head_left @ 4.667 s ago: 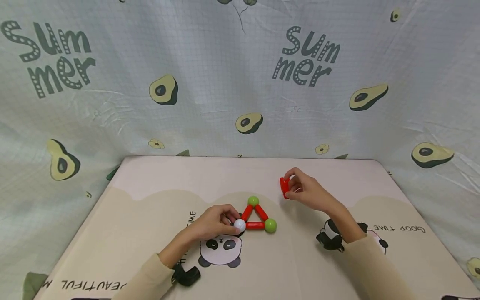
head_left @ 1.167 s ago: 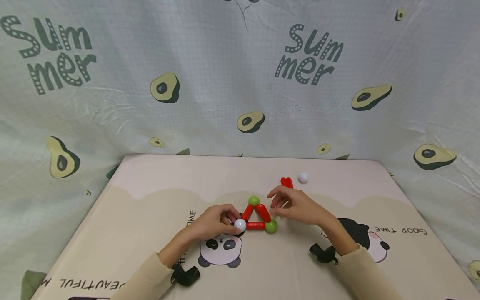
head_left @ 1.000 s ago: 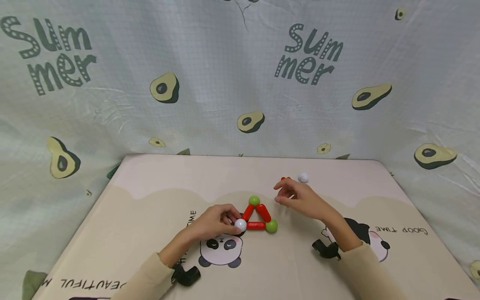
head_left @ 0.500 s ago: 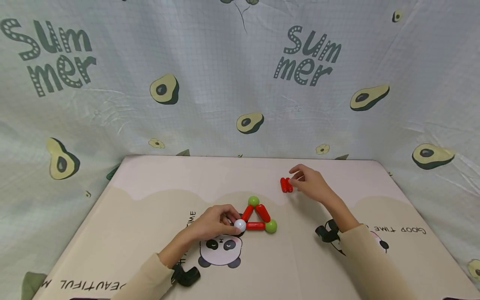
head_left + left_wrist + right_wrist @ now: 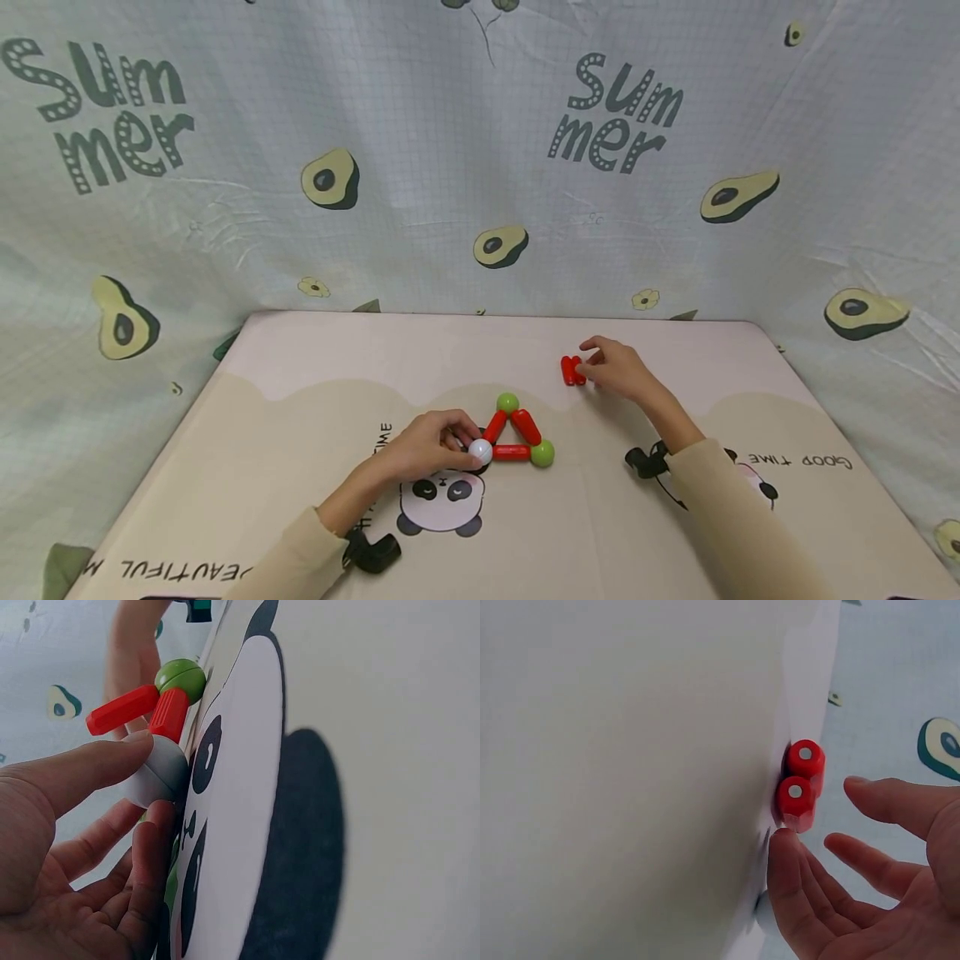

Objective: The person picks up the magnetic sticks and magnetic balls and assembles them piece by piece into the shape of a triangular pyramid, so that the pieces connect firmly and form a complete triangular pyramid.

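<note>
The head view looks forward and down over the whole tabletop (image 5: 300, 392), while both wrist views sit close at tabletop level.

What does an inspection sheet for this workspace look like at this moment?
Surface: panda-print mat, flat.
Job's things: triangle of three red rods, two green balls and a white ball; two loose red rods side by side.
Clutter: nothing seen.
Hands: left hand pinches the white ball; right hand beside the loose rods, fingers relaxed, with a thumb tip at the nearer rod.
Cables: nothing seen; black wrist mounts.
Surroundings: avocado-print cloth behind.
</note>
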Available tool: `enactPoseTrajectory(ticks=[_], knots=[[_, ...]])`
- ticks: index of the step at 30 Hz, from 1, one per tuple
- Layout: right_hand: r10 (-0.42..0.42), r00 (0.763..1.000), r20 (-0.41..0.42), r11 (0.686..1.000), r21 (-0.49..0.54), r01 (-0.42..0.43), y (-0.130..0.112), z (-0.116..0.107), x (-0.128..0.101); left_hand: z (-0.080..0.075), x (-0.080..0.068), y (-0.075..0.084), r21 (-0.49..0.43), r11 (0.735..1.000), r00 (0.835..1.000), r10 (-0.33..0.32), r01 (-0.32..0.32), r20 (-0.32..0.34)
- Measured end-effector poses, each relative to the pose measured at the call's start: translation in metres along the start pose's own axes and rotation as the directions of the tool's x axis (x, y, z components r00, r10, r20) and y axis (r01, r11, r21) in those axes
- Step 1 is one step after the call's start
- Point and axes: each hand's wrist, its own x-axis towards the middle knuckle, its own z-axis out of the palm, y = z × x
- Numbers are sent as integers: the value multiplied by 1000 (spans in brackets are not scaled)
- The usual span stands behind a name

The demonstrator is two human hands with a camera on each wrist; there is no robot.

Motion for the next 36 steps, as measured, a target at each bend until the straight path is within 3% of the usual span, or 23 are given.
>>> enactPoseTrajectory(ticks=[14, 36], knots=[[-5, 1000, 11, 997, -76, 5, -2, 7, 8, -1, 0, 2, 10, 1000, 1000, -4, 4, 1], [45, 999, -26, 999, -5, -45, -3, 10, -2, 1, 0, 0, 7, 1000, 1000, 7, -7, 0]])
